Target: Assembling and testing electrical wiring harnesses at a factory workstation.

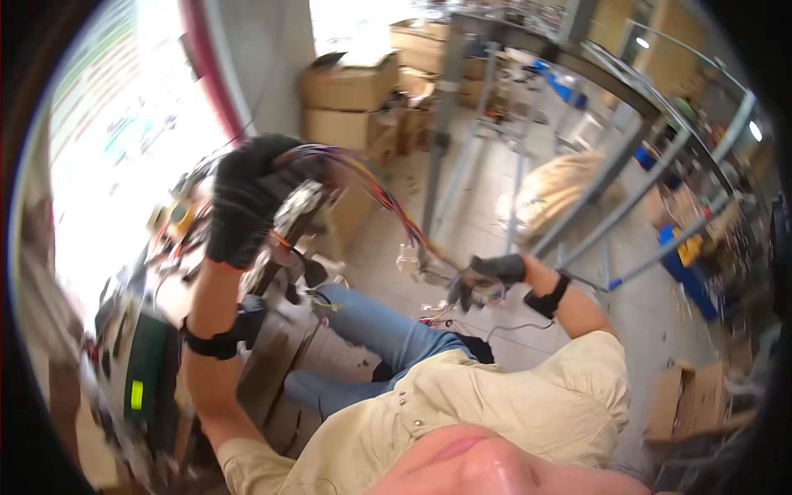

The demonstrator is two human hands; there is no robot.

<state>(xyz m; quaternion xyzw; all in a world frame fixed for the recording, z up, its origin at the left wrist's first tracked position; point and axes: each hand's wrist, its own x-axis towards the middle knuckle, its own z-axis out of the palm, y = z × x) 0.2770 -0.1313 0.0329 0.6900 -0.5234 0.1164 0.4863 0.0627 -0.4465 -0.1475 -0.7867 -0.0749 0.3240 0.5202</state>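
A bundle of multicoloured wires [386, 196] stretches between my two gloved hands, arching down from upper left to lower right. My left hand [254, 194], in a black glove, is raised and closed round the upper end of the bundle. Its fingertips are partly hidden and blurred. Around the lower end, my right hand [493, 279] is closed in a dark grey glove, with loose wire ends below it. A whitish connector [407, 260] hangs beside the wires. Just under my left hand is a shiny silvery piece [299, 205], too blurred to name.
A cluttered bench with wires and parts lies at my left, near a green box with a lit display [137, 394]. Cardboard boxes [351, 87] are stacked ahead. A grey metal frame [606, 177] stands ahead right, a beige sack [557, 191] behind it. Another carton [689, 402] sits lower right.
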